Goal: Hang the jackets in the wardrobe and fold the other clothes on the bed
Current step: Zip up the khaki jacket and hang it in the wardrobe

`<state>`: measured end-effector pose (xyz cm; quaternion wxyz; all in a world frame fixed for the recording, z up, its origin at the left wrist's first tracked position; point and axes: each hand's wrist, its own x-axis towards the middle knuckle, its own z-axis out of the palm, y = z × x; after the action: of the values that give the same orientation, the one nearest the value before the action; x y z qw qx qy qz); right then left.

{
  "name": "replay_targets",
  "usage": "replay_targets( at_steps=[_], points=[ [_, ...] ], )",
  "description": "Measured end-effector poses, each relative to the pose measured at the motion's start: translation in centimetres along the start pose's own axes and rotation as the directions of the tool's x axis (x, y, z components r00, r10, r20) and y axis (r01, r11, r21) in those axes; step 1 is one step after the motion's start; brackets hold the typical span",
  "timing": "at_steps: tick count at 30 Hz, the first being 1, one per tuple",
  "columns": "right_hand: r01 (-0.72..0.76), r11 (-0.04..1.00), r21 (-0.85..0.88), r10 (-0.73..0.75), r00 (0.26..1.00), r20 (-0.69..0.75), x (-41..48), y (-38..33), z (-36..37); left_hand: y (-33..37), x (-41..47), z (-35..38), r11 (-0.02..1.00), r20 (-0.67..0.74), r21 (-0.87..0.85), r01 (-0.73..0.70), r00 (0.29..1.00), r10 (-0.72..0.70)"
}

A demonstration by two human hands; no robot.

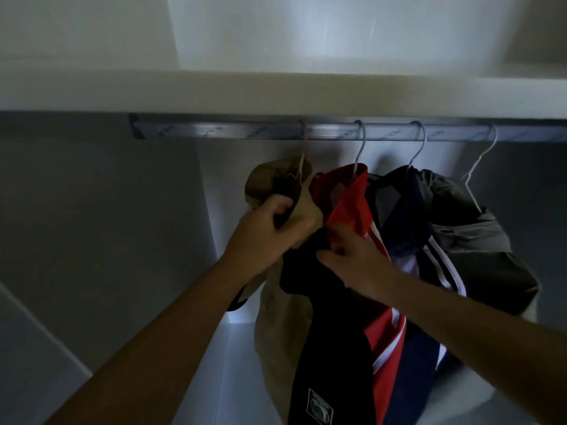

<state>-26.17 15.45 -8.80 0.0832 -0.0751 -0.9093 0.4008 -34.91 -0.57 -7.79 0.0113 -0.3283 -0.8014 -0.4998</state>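
Gripping the collar of the tan jacket (282, 332), which has a black front panel (331, 348) and hangs leftmost on the wardrobe rail (214, 131), my left hand (270, 228) is curled tight into the cloth. My right hand (352, 256) pinches the black panel just beside the red jacket (352, 204). My right fingertips are buried in folds, the hems are cut off below, and the light is dim.

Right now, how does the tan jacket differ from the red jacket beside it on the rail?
The tan jacket is plain; the red jacket bears white stripes. The tan one hangs from a brownish hook, the red one from a grey wire hook. The left hand grips the tan jacket near its collar, not the red jacket. Both hang on the same metal rail.
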Motion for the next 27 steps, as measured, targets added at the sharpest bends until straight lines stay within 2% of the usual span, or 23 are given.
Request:
replay_targets(
  at_steps=[1,3,5,7,9,12,14,17,21,24,27],
  points=[
    [0.007,0.993,-0.121,-0.006,1.0,0.007,-1.3,0.6,0.4,0.5,0.3,0.1,0.994,0.055,0.107,-0.019,0.998,0.013],
    [0.005,0.949,-0.315,0.017,0.998,0.068,-4.2,1.7,1.4,1.4,1.6,0.2,0.968,-0.009,0.252,-0.009,1.0,0.012],
    [-0.016,0.895,-0.447,0.066,0.993,0.095,-6.5,2.2,2.2,2.6,3.0,-0.1,0.967,-0.105,0.243,0.079,0.993,-0.055],
    [-0.015,0.852,-0.524,0.084,0.99,0.109,-7.7,2.0,2.2,3.3,3.9,-0.5,0.974,-0.146,0.148,0.172,0.978,-0.15],
    [-0.014,0.831,-0.555,0.099,0.987,0.124,-8.2,1.8,1.9,3.7,4.6,-0.4,0.966,-0.11,0.086,0.245,0.966,-0.235],
    [0.009,0.802,-0.597,0.069,0.992,0.108,-8.7,1.3,1.6,4.4,5.6,0.9,0.968,0.023,0.044,0.248,0.968,-0.249],
    [0.019,0.79,-0.613,0.044,0.995,0.088,-9.2,0.6,1.4,4.8,6.4,1.6,0.945,0.081,0.177,0.274,0.953,-0.292],
    [-0.013,0.801,-0.599,0.027,1.0,0.015,-9.7,0.2,0.4,4.8,7.6,2.0,0.886,0.077,0.35,0.302,0.934,-0.349],
    [-0.006,0.763,-0.646,-0.033,0.998,-0.048,-11.8,1.0,-0.2,5.1,8.2,2.0,0.889,0.097,0.259,0.377,0.906,-0.412],
    [-0.028,0.79,-0.613,-0.022,0.997,-0.074,-12.8,1.7,0.2,5.3,8.3,2.2,0.851,0.068,0.338,0.402,0.891,-0.448],
    [0.006,0.791,-0.612,0.01,1.0,0.022,-12.1,1.9,1.1,4.7,8.4,1.8,0.841,0.043,0.369,0.396,0.896,-0.441]
  ],
)
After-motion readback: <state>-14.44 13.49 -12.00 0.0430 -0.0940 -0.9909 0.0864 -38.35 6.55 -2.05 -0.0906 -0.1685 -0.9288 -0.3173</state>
